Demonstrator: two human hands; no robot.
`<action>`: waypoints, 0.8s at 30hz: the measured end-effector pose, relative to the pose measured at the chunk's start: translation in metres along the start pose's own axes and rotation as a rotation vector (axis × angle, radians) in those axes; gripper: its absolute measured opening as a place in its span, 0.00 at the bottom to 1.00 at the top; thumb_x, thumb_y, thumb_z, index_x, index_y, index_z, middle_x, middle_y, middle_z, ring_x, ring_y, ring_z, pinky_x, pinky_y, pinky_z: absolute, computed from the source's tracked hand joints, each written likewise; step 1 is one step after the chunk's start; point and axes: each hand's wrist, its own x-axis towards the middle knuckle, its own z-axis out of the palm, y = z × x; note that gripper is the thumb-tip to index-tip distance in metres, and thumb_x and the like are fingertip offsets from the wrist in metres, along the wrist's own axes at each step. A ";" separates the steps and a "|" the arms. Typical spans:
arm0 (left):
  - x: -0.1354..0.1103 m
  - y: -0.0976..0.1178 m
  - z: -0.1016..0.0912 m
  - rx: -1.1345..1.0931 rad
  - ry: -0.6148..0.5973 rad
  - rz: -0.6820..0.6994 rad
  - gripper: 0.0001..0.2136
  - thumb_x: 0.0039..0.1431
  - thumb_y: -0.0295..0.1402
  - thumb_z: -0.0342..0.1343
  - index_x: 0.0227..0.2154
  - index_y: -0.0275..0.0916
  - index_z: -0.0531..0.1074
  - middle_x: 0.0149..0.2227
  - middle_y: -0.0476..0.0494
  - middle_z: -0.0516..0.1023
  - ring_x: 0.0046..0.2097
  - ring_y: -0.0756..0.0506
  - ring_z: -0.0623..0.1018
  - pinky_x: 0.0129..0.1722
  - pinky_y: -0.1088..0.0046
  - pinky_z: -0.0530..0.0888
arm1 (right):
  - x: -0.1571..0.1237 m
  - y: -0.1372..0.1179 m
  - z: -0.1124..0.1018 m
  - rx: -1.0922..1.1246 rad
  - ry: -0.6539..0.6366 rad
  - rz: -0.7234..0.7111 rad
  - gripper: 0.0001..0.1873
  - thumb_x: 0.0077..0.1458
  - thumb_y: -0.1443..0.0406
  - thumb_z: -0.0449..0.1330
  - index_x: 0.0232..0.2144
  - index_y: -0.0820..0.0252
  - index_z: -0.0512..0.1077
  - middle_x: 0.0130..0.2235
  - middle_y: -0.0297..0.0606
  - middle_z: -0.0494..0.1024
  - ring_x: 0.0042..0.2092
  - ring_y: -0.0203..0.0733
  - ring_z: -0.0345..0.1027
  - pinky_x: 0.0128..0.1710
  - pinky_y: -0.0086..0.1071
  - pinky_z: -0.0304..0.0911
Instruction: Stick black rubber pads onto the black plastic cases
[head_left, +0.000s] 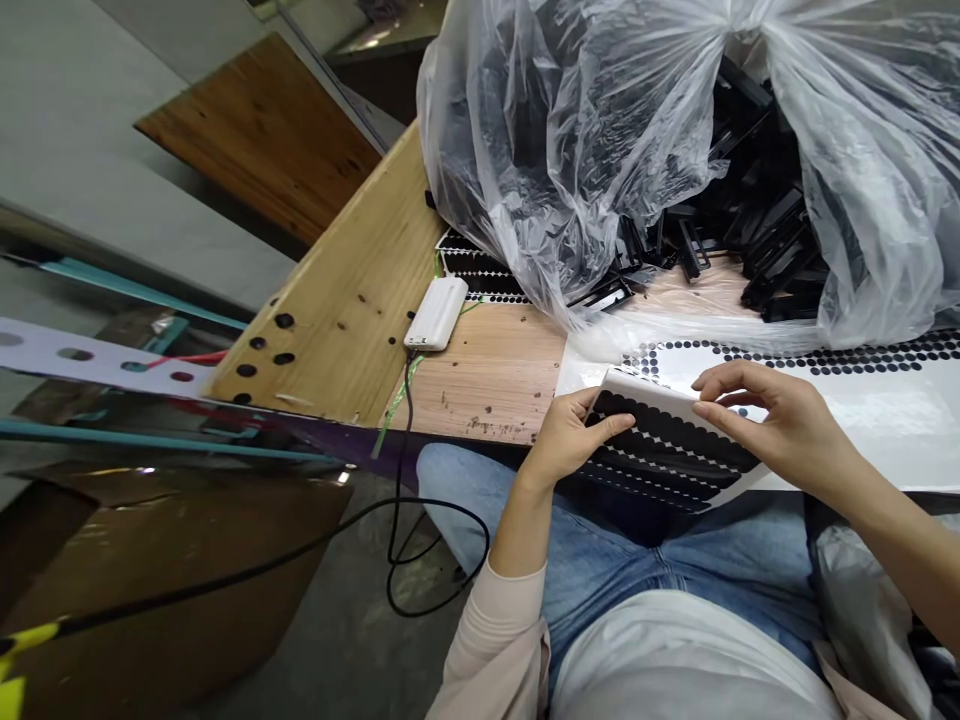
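Your wooden bench (480,375) carries a big clear plastic bag (570,130) with black plastic parts (772,230) at upper right. Near lower right of the frame, your left hand (574,435) and right hand (772,410) both hold a bent white sheet of black round stickers (667,435). A white power bank (436,312) lies left of them.

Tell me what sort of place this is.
Looks like a small workshop: a plastic bag of black plastic parts, sheets of black adhesive dots and a worn wooden workbench.

No readable text or labels
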 end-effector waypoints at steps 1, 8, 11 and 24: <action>0.000 0.000 0.001 -0.004 0.026 -0.001 0.18 0.55 0.48 0.76 0.36 0.38 0.85 0.35 0.43 0.85 0.38 0.41 0.83 0.43 0.64 0.81 | -0.002 -0.001 0.001 -0.048 0.014 -0.039 0.09 0.68 0.54 0.67 0.45 0.50 0.78 0.46 0.42 0.84 0.45 0.52 0.81 0.45 0.46 0.78; -0.004 -0.003 -0.003 0.065 0.202 -0.066 0.27 0.48 0.56 0.77 0.21 0.37 0.75 0.23 0.50 0.72 0.27 0.49 0.69 0.27 0.74 0.67 | -0.010 0.006 0.011 -0.375 -0.104 -0.240 0.23 0.68 0.55 0.67 0.62 0.48 0.74 0.57 0.47 0.81 0.55 0.60 0.80 0.46 0.48 0.79; -0.008 -0.004 -0.005 0.115 0.257 -0.061 0.33 0.46 0.60 0.76 0.16 0.38 0.66 0.19 0.52 0.63 0.25 0.52 0.63 0.25 0.74 0.60 | -0.008 0.007 0.015 -0.291 -0.158 -0.184 0.20 0.70 0.56 0.65 0.61 0.49 0.76 0.53 0.46 0.83 0.50 0.57 0.81 0.43 0.47 0.79; -0.009 -0.003 -0.010 -0.128 0.200 -0.025 0.20 0.49 0.49 0.79 0.33 0.38 0.83 0.34 0.44 0.84 0.36 0.45 0.81 0.40 0.69 0.79 | 0.004 0.008 0.007 0.065 -0.302 0.177 0.19 0.63 0.53 0.69 0.53 0.48 0.86 0.51 0.38 0.89 0.49 0.57 0.84 0.48 0.47 0.78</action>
